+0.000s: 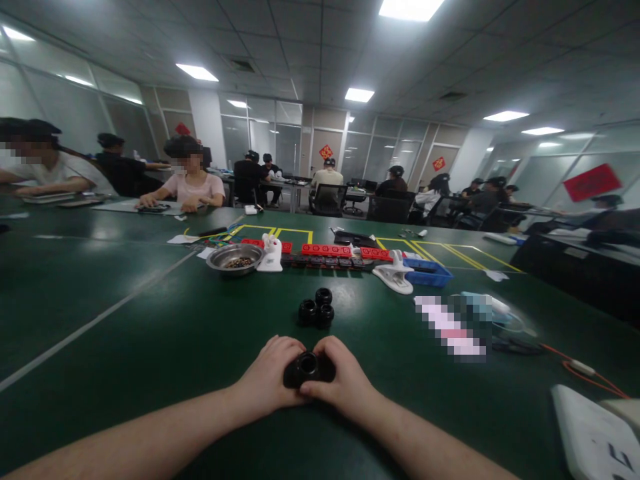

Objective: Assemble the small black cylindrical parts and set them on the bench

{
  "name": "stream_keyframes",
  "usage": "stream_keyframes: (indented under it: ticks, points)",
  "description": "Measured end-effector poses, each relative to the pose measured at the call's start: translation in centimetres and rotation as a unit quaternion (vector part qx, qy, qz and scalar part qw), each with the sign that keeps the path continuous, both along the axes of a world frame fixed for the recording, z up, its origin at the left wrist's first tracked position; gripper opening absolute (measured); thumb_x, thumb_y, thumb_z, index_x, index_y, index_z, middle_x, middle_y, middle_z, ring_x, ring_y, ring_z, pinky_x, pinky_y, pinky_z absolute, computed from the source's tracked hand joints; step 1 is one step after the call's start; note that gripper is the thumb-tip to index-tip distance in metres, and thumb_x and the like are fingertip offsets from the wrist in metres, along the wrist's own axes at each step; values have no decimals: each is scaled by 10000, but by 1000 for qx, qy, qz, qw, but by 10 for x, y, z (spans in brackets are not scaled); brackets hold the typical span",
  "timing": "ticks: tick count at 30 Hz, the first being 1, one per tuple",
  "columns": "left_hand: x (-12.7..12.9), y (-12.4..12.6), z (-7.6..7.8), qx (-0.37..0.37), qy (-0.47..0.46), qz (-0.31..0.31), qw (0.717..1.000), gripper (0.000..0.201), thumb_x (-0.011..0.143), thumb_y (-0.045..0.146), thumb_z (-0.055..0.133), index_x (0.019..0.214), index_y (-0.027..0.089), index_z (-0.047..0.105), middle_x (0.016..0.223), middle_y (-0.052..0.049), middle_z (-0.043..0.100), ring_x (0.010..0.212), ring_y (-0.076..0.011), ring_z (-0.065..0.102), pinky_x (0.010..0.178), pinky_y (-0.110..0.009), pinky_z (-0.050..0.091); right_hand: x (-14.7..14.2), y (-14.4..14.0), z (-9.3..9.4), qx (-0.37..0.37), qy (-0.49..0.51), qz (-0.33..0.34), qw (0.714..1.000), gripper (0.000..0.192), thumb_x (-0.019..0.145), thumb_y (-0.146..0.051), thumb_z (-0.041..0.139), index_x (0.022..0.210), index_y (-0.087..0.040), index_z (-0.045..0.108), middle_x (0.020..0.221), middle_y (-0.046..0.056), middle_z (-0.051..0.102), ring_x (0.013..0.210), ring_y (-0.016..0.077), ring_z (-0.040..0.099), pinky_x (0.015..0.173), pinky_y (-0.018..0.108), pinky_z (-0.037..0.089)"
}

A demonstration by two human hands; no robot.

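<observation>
Smooth dark-green tabletop; round black ring-shaped part (glossy, hollow centre) clamped between fingers of left hand and right hand; three matching black rings clustered just beyond.

black part: glossy plastic | table: smooth green mat, slight sheen | bowl: shiny metal | clamp: white plastic

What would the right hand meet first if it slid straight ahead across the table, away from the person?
Probably the cluster of three black round parts. The right hand, sharing a black round part with the left hand, points roughly at them over bare green table. Depth is hard to judge; it might pass just right of them.
</observation>
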State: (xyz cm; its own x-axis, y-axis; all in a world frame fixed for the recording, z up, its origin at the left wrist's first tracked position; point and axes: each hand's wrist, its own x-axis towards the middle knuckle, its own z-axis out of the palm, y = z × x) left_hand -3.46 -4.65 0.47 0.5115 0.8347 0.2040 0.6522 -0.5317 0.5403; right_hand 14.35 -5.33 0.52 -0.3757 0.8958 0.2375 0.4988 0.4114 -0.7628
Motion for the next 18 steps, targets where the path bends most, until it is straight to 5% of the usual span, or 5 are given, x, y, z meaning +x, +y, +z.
stream_keyframes:
  ticks: [4, 9, 15, 18]
  points:
    - [0, -3, 4, -10, -1, 5, 1000, 378, 585, 368, 684, 907, 212, 562, 984, -40, 544, 935, -248, 486, 849, -404, 375, 1, -3, 6, 24, 12, 48, 998, 266, 635, -213, 651, 864, -187, 518, 873, 17, 510, 822, 171, 500, 725, 294, 410]
    - [0, -4, 7, -27, 3, 2, 1000, 401, 586, 380, 680, 932, 212, 566, 1004, -50, 546, 952, -257, 483, 868, -416, 370, 5, -7, 2, -18, 37, 50, 998, 599, 634, -270, 675, 1152, -204, 383, 1094, 63, 486, 979, 208, 476, 850, 349, 379]
    - [2, -5, 9, -24, 5, 13, 1000, 395, 577, 353, 688, 924, 205, 572, 1000, -50, 552, 952, -260, 486, 869, -419, 370, 2, -4, 1, -15, -9, -12, 1000, 418, 557, -320, 731, 865, -195, 478, 844, 2, 497, 755, 163, 483, 654, 283, 403]
    - [3, -5, 10, -15, 2, 10, 1000, 373, 594, 346, 680, 919, 198, 572, 988, -50, 553, 939, -251, 490, 871, -411, 368, 4, -4, 4, 13, 11, 42, 999, 300, 659, -289, 653, 901, -188, 507, 902, 22, 501, 833, 175, 488, 730, 299, 401]
